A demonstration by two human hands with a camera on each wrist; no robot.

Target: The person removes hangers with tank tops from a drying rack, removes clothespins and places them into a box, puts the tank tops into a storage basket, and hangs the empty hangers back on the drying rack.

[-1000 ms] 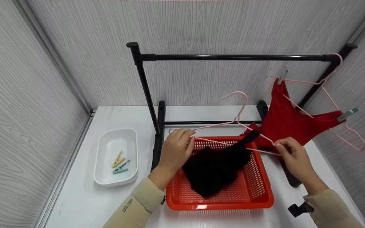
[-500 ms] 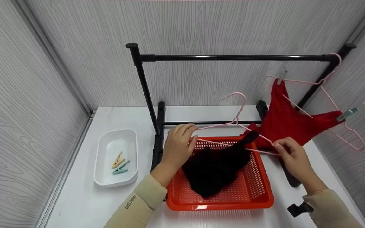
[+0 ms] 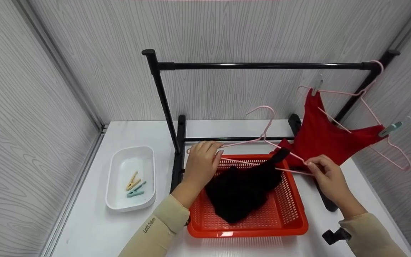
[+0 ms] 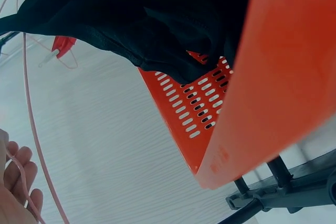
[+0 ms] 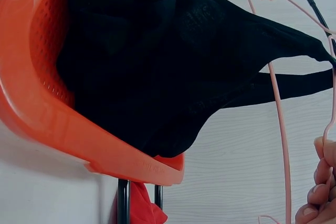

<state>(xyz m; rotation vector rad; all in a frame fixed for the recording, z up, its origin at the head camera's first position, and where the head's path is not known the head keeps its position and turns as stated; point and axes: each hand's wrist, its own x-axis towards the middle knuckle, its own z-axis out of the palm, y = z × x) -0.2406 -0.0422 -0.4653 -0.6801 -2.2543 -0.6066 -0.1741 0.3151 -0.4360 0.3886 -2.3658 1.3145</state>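
A pink hanger [image 3: 243, 143] is held above the red basket, its hook pointing up. My left hand [image 3: 201, 162] grips its left arm, and in the left wrist view the fingers [image 4: 21, 174] curl by the wire. My right hand [image 3: 328, 175] pinches the hanger near its right end between thumb and fingers. A black strappy garment [image 3: 243, 192] lies bunched in the red basket [image 3: 248, 232]. One of its straps [image 3: 281, 154] runs up over the hanger's right arm, and in the right wrist view the cloth [image 5: 157, 66] stretches from the basket up to the wire.
Behind the basket stands a black rack [image 3: 262, 66]. At its right end hangs a red garment [image 3: 328, 132] on another pink hanger [image 3: 369, 85], held by clothespins [image 3: 390, 129]. A white tray [image 3: 114, 178] at left contains a yellow clothespin [image 3: 133, 182] and a green clothespin [image 3: 136, 192].
Both hands and the pink hanger have shifted slightly left, and the hook sits a little lower. My left hand slid along the hanger's arm. The black garment stays in the basket.
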